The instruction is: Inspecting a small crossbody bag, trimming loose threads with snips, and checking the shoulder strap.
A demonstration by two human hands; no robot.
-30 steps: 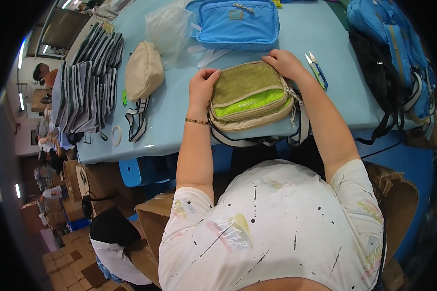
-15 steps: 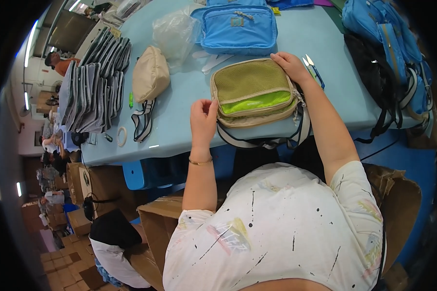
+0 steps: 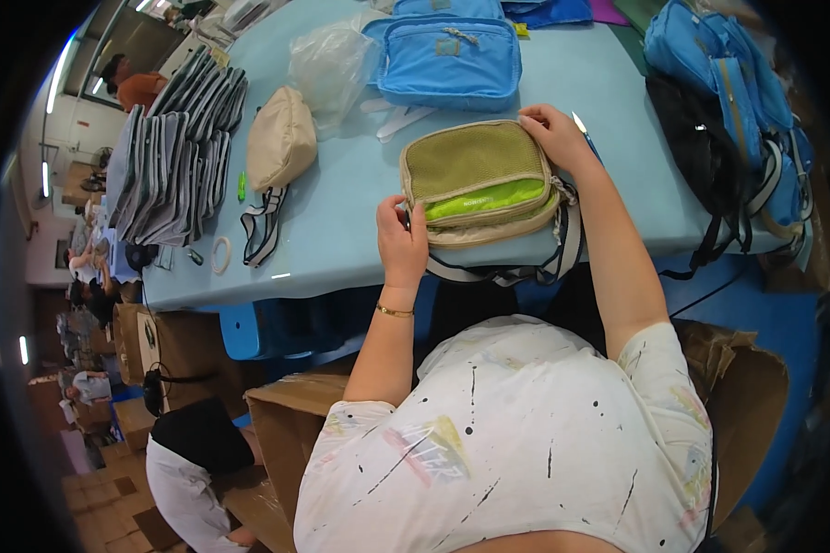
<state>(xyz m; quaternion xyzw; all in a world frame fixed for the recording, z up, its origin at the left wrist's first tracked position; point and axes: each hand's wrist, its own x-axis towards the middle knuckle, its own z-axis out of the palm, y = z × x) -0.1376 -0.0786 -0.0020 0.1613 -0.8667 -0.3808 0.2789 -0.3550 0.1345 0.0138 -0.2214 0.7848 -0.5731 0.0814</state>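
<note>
A tan shoulder bag (image 3: 470, 164) with an olive mesh front lies on the light-blue table before me, and a lime-green strip shows through its front pocket. My left hand (image 3: 404, 236) grips its left side, thumb toward the front and the other fingers partly hidden. At the upper right corner, my right hand (image 3: 555, 136) is closed over the edge. A black-and-white striped strap (image 3: 507, 275) loops from the bag along the table's near edge. Beyond my right wrist, pointed snips (image 3: 583, 129) are partly covered by my forearm.
A plain beige pouch (image 3: 281, 140) lies left, beside stacked grey pieces (image 3: 171, 152). Blue bags (image 3: 447, 63) and a clear plastic bag (image 3: 330, 74) sit at the back. Black (image 3: 696, 138) and blue backpacks (image 3: 742, 88) occupy the right. A cardboard box (image 3: 281, 433) stands below the table edge.
My left hand has shifted slightly right and down against the bag's side. The right hand keeps to the upper right corner, and its forearm now covers more of the snips.
</note>
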